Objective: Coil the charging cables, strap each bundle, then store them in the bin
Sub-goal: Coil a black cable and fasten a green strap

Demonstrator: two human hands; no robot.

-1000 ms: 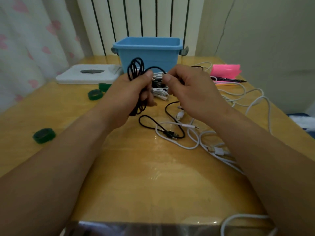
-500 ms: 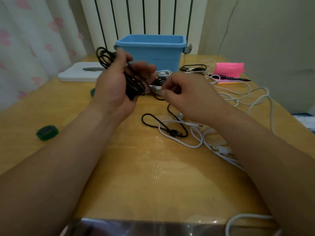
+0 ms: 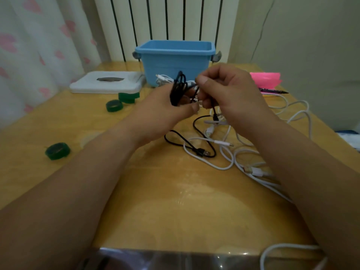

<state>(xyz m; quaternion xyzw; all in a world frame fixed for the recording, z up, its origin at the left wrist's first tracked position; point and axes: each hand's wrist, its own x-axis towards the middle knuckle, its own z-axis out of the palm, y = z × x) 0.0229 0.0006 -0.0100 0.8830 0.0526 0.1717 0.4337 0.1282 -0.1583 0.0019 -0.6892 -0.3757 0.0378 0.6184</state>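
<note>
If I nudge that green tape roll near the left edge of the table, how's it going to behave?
The green tape roll lies flat on the wooden table, so a nudge would probably slide it rather than roll it. It looks small and hollow, so likely light. The glossy tabletop suggests it may skid easily.

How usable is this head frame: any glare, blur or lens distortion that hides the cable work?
Head view: dim, warm light. Glare patches on the glossy table and a bright strip at its near edge. Wide-angle stretch swells the forearms. Soft overall focus; the black cable coil between left hand and right hand reads as a dark clump, strands hard to separate. The white cables stay legible.
</note>
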